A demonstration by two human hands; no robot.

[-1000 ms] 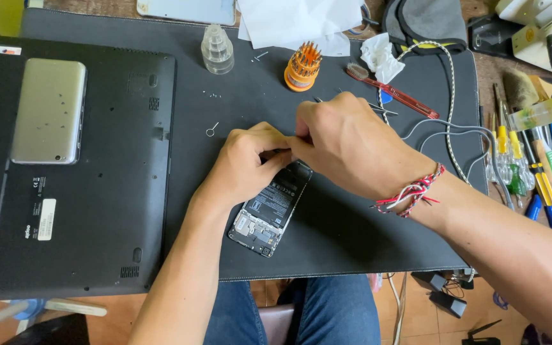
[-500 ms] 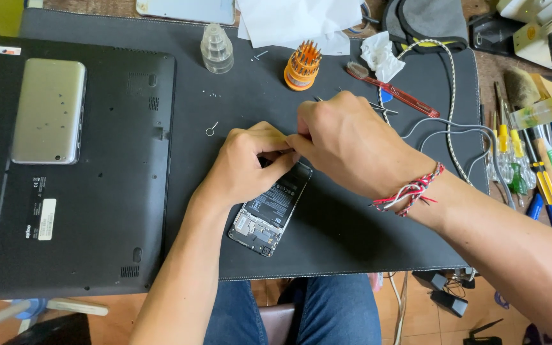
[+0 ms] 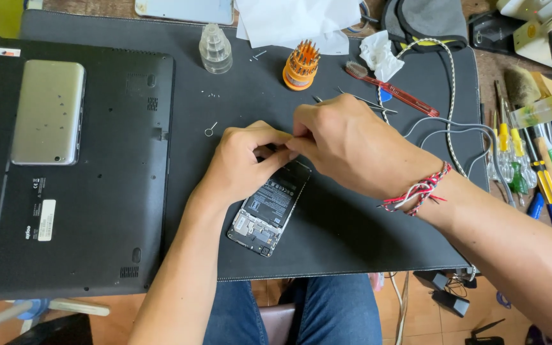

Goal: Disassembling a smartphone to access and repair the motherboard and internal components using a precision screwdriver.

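Observation:
An opened smartphone (image 3: 268,207) lies back-up on the black work mat (image 3: 352,236), its battery and circuit board exposed. My left hand (image 3: 245,160) and my right hand (image 3: 346,144) meet over the phone's top end, fingertips pinched together on something small there; what they pinch is hidden by the fingers. A red, white and black braided bracelet (image 3: 416,191) circles my right wrist.
A closed black laptop (image 3: 97,211), bottom up, lies at left with a silver phone back cover (image 3: 47,112) on it. An orange screwdriver-bit holder (image 3: 300,65), clear bottle (image 3: 215,49), SIM pin (image 3: 210,130), red toothbrush (image 3: 394,91), cables (image 3: 450,108) and several screwdrivers (image 3: 538,172) surround the mat.
Both hands stay pinched at the phone's top end; only slight finger shifts. The phone has not moved.

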